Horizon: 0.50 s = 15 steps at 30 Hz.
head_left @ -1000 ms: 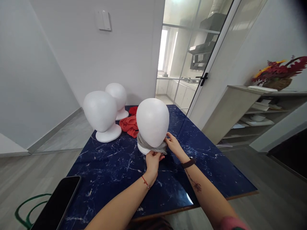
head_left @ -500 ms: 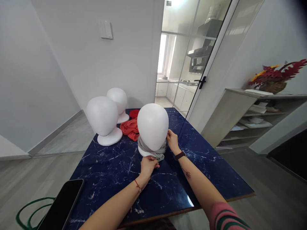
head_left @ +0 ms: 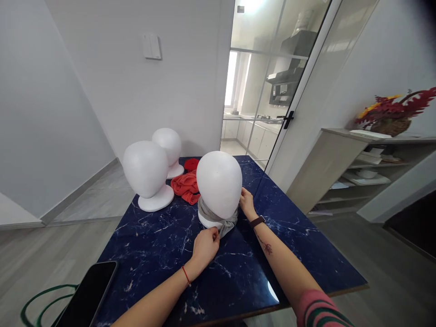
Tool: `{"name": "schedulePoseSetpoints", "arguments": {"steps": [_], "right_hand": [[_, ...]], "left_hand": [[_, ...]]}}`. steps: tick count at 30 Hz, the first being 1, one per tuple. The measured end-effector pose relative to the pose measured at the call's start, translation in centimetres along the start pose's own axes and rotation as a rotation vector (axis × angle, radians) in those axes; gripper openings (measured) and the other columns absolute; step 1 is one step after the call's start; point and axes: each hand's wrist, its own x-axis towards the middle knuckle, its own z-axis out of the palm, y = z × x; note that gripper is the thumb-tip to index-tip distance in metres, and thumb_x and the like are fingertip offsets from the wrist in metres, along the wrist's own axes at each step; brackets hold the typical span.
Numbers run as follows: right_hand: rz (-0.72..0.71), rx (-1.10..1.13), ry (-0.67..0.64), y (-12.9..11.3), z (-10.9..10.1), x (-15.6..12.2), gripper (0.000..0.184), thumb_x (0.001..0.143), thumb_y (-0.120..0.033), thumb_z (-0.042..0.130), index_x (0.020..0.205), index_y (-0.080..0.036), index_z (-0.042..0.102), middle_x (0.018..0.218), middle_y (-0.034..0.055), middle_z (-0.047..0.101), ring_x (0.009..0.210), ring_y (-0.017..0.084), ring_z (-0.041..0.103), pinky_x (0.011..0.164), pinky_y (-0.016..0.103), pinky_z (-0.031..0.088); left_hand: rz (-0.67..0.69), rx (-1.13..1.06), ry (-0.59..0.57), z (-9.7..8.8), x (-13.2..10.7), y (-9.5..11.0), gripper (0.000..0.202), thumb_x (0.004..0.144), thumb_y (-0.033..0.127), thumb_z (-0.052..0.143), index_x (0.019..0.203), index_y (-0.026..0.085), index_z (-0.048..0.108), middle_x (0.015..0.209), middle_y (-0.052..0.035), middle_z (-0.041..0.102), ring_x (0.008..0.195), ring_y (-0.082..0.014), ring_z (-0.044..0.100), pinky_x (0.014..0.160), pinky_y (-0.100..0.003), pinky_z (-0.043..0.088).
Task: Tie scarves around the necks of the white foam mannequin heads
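A white foam mannequin head [head_left: 219, 184] stands on the dark blue marble table [head_left: 163, 254] with a grey scarf [head_left: 218, 220] wound round its neck. My left hand [head_left: 204, 246] is closed in a pinch on the scarf's hanging end at the front. My right hand [head_left: 245, 200] rests against the right side of the neck, fingers curled on the scarf there. A watch sits on my right wrist, a red string on my left.
Two more white foam heads [head_left: 146, 170] [head_left: 167, 144] stand at the table's far left, with red-orange cloth [head_left: 185, 185] between them and the near head. A black phone [head_left: 89, 295] lies at the near left corner. A glass door and a shelf unit [head_left: 344, 168] are to the right.
My left hand has drawn back toward me and slightly left, pulling the scarf's end down. The right hand slid up along the neck's right side.
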Motion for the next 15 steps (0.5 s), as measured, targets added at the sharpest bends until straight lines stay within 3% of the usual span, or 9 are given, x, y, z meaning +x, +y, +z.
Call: {"name": "schedulePoseSetpoints", "arguments": {"steps": [4, 7, 9, 11, 13, 15], "right_hand": [[0.128, 0.119, -0.088, 0.3, -0.6, 0.3, 0.027, 0.065, -0.045, 0.054, 0.060, -0.019, 0.053, 0.052, -0.0029, 0.049, 0.050, 0.011, 0.040, 0.051, 0.024, 0.034], [0.225, 0.235, -0.171, -0.1, -2.0, -0.4, 0.023, 0.061, -0.039, 0.062, 0.068, -0.018, 0.059, 0.058, -0.0010, 0.056, 0.050, 0.011, 0.047, 0.052, 0.024, 0.039], [0.306, 0.355, -0.175, -0.5, -3.0, -1.2, 0.028, 0.060, -0.034, 0.065, 0.084, -0.020, 0.063, 0.074, 0.0020, 0.064, 0.062, 0.013, 0.057, 0.059, 0.026, 0.045], [0.355, 0.460, -0.087, -0.9, -3.7, -2.5, 0.037, 0.061, -0.032, 0.065, 0.097, -0.024, 0.061, 0.093, 0.0036, 0.066, 0.082, 0.016, 0.062, 0.071, 0.027, 0.048], [0.328, 0.482, 0.031, -1.1, -3.6, -4.1, 0.040, 0.066, -0.034, 0.063, 0.105, -0.027, 0.059, 0.109, 0.0032, 0.064, 0.101, 0.018, 0.059, 0.082, 0.029, 0.047], [0.294, 0.473, 0.048, -1.1, -2.8, -5.6, 0.041, 0.071, -0.039, 0.060, 0.111, -0.029, 0.058, 0.120, 0.0020, 0.060, 0.115, 0.020, 0.052, 0.090, 0.033, 0.044]], "left_hand": [[0.010, -0.095, -0.006, -0.5, 1.1, -0.1, 0.009, 0.068, 0.018, 0.059, 0.060, 0.021, 0.062, 0.058, -0.0027, 0.061, 0.053, -0.0151, 0.052, 0.054, -0.023, 0.031], [-0.012, -0.252, 0.011, -0.7, 1.5, -0.4, 0.006, 0.070, 0.021, 0.058, 0.070, 0.019, 0.064, 0.065, -0.0036, 0.064, 0.054, -0.0151, 0.055, 0.054, -0.023, 0.037], [-0.047, -0.282, 0.087, -1.1, 1.6, -0.8, 0.008, 0.071, 0.021, 0.054, 0.075, 0.018, 0.061, 0.066, -0.0020, 0.063, 0.051, -0.0138, 0.054, 0.053, -0.024, 0.040], [-0.088, -0.260, 0.216, -1.8, 1.9, -1.1, 0.014, 0.073, 0.019, 0.050, 0.084, 0.017, 0.058, 0.073, -0.0019, 0.062, 0.054, -0.0140, 0.056, 0.058, -0.026, 0.044], [-0.107, -0.237, 0.348, -2.4, 2.5, -1.5, 0.025, 0.073, 0.016, 0.048, 0.097, 0.016, 0.055, 0.090, -0.0061, 0.062, 0.072, -0.0168, 0.061, 0.071, -0.030, 0.048], [-0.116, -0.262, 0.389, -2.7, 3.5, -1.9, 0.039, 0.070, 0.012, 0.048, 0.109, 0.016, 0.053, 0.111, -0.0108, 0.059, 0.096, -0.0203, 0.059, 0.087, -0.035, 0.045]]}}
